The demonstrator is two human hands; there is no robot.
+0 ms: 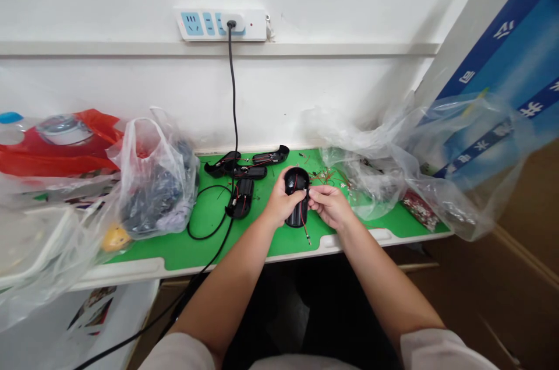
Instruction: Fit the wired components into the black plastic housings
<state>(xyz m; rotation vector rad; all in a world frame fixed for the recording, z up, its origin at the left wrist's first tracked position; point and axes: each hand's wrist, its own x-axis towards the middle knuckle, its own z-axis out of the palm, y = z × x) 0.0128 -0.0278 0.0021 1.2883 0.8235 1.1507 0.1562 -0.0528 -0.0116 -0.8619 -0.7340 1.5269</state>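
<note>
My left hand (279, 202) is closed around a black oval plastic shell (297, 198) with red and black wires inside, held upright over the green mat (209, 242). My right hand (329, 204) pinches at the shell's right edge, fingers pressed together on a thin wire or small part that I cannot make out. A red wire hangs from the bottom of the shell. More black shells (241, 197) with wiring lie on the mat to the left and behind.
A clear bag of dark parts (155, 189) stands left, red bag (56, 148) beyond it. Loose thin wires (325, 175) and crumpled clear plastic (384, 172) lie right, under a blue box (502, 78). A black cable (233, 102) drops from the wall power strip (220, 24).
</note>
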